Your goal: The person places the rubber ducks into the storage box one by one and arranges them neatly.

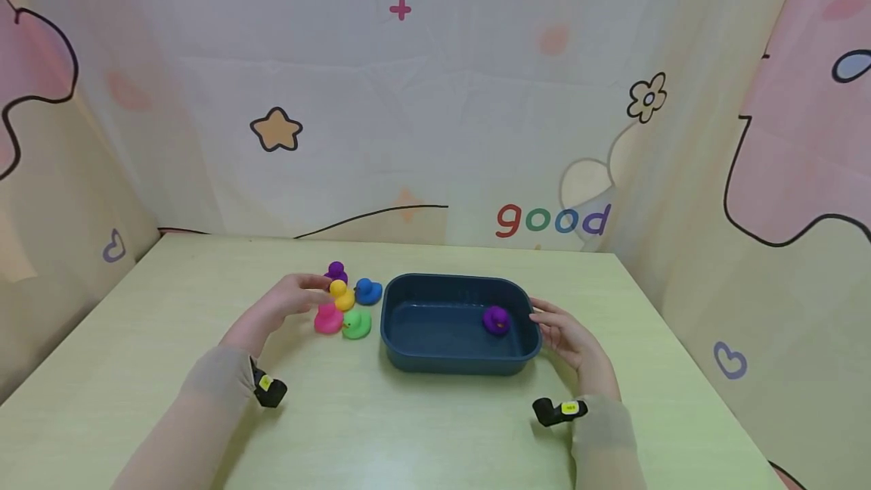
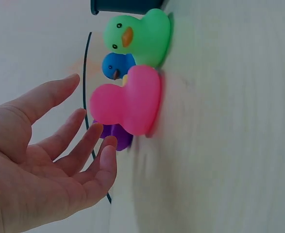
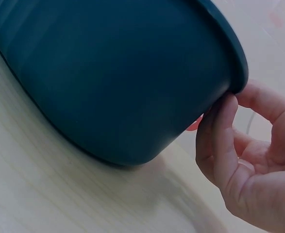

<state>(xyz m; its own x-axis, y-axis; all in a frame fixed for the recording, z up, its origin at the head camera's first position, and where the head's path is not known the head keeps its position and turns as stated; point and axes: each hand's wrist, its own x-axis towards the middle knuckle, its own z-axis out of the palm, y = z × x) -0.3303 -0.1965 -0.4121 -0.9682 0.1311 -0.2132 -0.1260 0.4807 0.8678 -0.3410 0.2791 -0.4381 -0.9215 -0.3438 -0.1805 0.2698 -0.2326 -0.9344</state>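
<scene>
Pink duck (image 1: pixel 329 319), green duck (image 1: pixel 357 325), yellow duck (image 1: pixel 343 296), blue duck (image 1: pixel 370 293) and purple duck (image 1: pixel 337 272) cluster left of centre on the desk (image 1: pixel 408 437). The left hand (image 1: pixel 287 302) is at their left, fingers apart, holding nothing. Just right stands a dark blue bin (image 1: pixel 452 364), a second purple duck (image 1: pixel 497 320) inside near its right end. The right hand (image 1: pixel 570 339) touches that end by the rim; I cannot tell whether it grips.

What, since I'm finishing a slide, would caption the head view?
Left hand beside five toy ducks; right hand touching a dark blue bin holding one purple duck.
</scene>
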